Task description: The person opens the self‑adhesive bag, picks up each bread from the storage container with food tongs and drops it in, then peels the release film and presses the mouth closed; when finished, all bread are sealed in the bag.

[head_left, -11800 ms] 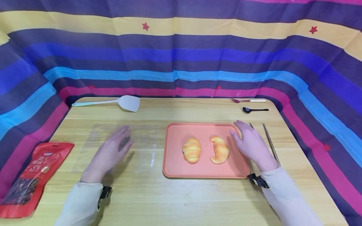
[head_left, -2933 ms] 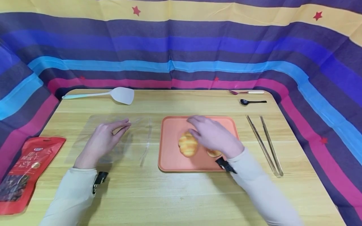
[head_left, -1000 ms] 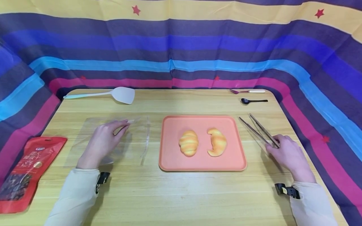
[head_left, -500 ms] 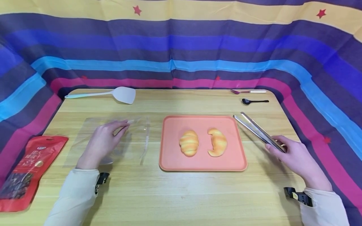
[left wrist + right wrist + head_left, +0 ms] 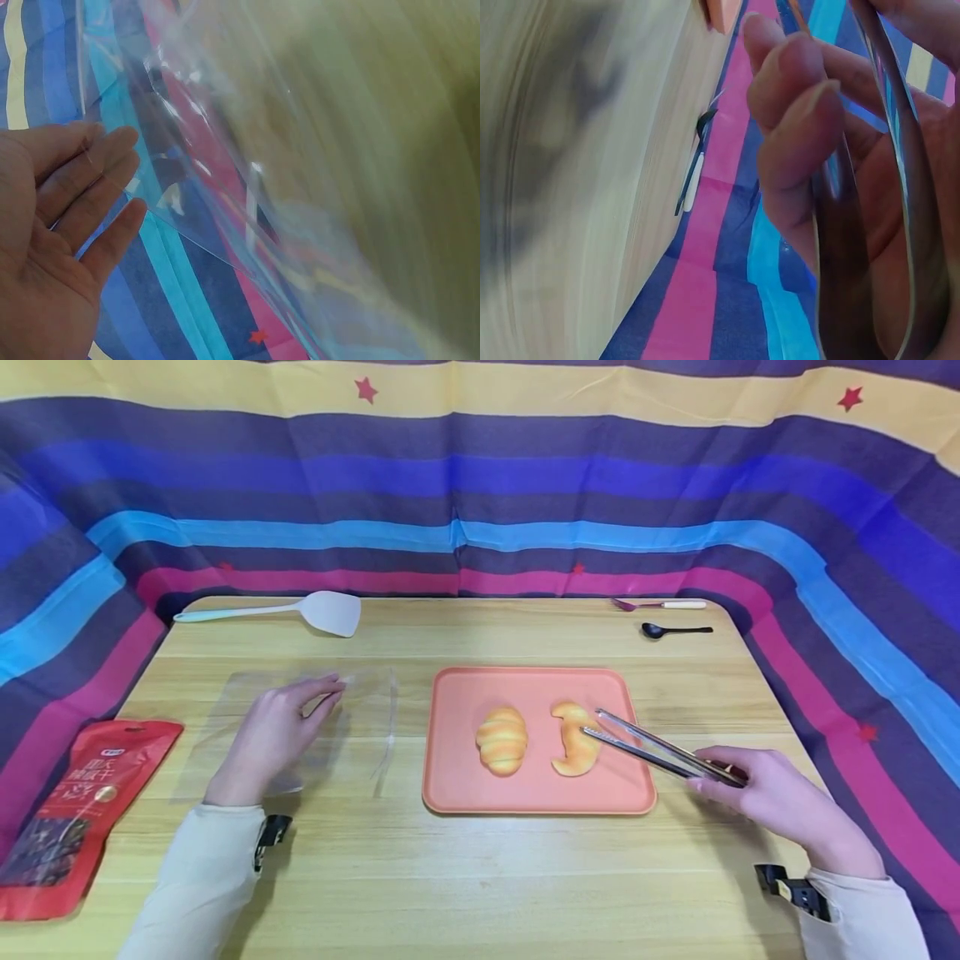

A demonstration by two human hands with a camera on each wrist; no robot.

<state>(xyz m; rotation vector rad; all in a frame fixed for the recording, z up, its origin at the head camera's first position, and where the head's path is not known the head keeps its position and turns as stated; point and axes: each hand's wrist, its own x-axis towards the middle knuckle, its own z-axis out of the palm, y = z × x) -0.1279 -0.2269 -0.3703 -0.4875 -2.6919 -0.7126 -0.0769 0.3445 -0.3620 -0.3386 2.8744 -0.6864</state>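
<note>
Right hand point(image 5: 780, 797) gripping tongs point(image 5: 660, 752), tips reaching curved croissant point(image 5: 576, 737) on tray point(image 5: 457, 793), contact unclear. Left hand point(image 5: 273, 739) lying relaxed, fingers lifting clear bag point(image 5: 360, 710) edge. Both croissants lying unbagged; second croissant point(image 5: 501, 740) untouched. Pickup starting, bagging remaining.

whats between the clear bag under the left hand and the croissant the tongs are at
The rounder bread roll on the orange tray, plus bare wooden table, lies between the clear bag and the croissant, in the head view.

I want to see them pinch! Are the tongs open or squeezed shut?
Open. The tongs in the right hand show two separate arms with a gap at the tips, reaching the curved croissant without clamping it.
</note>
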